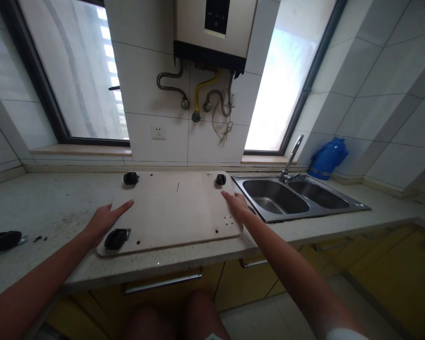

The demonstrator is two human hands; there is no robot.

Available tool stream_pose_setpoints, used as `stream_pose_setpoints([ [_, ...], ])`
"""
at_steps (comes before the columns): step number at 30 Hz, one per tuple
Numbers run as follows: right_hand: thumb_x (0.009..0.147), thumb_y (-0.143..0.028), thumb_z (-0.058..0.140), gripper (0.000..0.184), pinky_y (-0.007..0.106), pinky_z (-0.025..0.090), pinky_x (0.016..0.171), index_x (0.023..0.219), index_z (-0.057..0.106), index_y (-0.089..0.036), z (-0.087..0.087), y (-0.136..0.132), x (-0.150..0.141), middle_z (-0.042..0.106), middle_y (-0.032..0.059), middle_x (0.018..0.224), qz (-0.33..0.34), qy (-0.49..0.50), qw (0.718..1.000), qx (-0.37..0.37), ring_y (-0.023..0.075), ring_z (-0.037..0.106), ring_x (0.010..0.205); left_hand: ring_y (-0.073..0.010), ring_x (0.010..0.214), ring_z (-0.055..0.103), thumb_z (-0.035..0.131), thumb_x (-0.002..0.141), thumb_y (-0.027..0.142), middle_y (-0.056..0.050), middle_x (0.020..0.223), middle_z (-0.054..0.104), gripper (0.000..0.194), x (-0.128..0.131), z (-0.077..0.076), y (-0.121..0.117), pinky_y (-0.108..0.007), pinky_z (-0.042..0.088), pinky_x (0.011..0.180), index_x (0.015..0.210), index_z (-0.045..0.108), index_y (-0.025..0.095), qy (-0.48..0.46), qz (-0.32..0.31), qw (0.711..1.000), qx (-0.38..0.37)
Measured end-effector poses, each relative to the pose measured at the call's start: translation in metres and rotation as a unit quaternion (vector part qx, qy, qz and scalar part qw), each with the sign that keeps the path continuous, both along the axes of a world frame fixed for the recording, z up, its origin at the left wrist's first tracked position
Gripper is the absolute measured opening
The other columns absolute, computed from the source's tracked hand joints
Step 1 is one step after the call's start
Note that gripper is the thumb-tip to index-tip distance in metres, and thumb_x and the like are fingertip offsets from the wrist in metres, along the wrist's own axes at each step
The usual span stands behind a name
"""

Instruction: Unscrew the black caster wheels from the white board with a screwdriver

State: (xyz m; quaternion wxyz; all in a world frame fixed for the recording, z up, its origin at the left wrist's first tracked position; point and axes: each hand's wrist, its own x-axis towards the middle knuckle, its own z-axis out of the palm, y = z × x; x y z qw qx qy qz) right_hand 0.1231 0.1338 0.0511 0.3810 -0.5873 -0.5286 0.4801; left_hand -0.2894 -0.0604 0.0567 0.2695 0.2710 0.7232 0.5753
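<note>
A pale wooden board (173, 212) lies flat on the stone countertop (49, 208), with black caster wheels fixed at three corners: far left (131, 178), far right (220, 179) and near left (116, 238). My left hand (104, 221) rests on the board's left edge, fingers stretched out flat, just behind the near-left wheel. My right hand (238, 204) lies on the board's right edge, fingers extended, beside several small screw holes at the bare near-right corner. Neither hand holds anything.
A loose black caster wheel (3, 240) lies at the far left of the counter with small dark screws (39, 238) beside it. A steel double sink (297, 196) with a tap sits right of the board, and a blue thermos (327, 158) stands behind it. A water heater hangs above.
</note>
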Motion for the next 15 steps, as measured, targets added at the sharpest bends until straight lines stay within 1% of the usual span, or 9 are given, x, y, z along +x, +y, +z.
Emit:
stream_pose_setpoints([
  [4,0.107,-0.047,0.075,0.047,0.05,0.066,0.106,0.144,0.068,-0.019,-0.007,0.009,-0.002,0.071,0.0119,0.145,-0.002,-0.006,1.0,-0.01,0.0265,0.073,0.125,-0.0413,0.094,0.084,0.097,0.068,0.056,-0.018,0.086,0.083,0.042,-0.005,-0.004,0.005,-0.047,0.07,0.086,0.078,0.076,0.021,0.057,-0.007,0.998,-0.042],
  [8,0.108,-0.047,0.074,0.045,0.05,0.066,0.107,0.144,0.069,-0.02,-0.012,0.013,-0.003,0.071,0.0119,0.146,0.006,-0.008,1.0,-0.02,0.0262,0.073,0.125,-0.0433,0.095,0.082,0.091,0.071,0.061,-0.018,0.079,0.08,0.043,-0.006,-0.005,0.008,-0.049,0.068,0.089,0.071,0.073,0.022,0.087,-0.009,0.993,-0.078],
  [10,0.108,-0.047,0.074,0.045,0.05,0.066,0.107,0.143,0.069,-0.02,-0.013,0.014,-0.002,0.071,0.0118,0.146,0.015,-0.007,1.0,-0.021,0.0261,0.073,0.125,-0.0439,0.096,0.081,0.089,0.073,0.063,-0.018,0.078,0.079,0.044,-0.005,-0.004,0.009,-0.05,0.067,0.091,0.07,0.073,0.023,0.099,-0.008,0.991,-0.093],
  [13,0.108,-0.047,0.074,0.045,0.049,0.067,0.105,0.143,0.069,-0.02,-0.015,0.015,-0.002,0.071,0.0117,0.144,0.029,-0.008,0.999,-0.02,0.0259,0.074,0.124,-0.0438,0.099,0.081,0.085,0.076,0.065,-0.018,0.083,0.08,0.043,-0.004,-0.001,0.01,-0.052,0.065,0.099,0.069,0.072,0.024,0.103,-0.013,0.989,-0.109],
  [15,0.107,-0.047,0.074,0.046,0.049,0.067,0.105,0.144,0.068,-0.02,-0.016,0.015,-0.002,0.071,0.0118,0.144,0.031,-0.015,0.999,-0.003,0.0258,0.074,0.123,-0.0445,0.1,0.08,0.083,0.078,0.064,-0.018,0.084,0.08,0.042,-0.005,-0.001,0.011,-0.054,0.063,0.103,0.067,0.07,0.025,0.103,-0.011,0.987,-0.121],
])
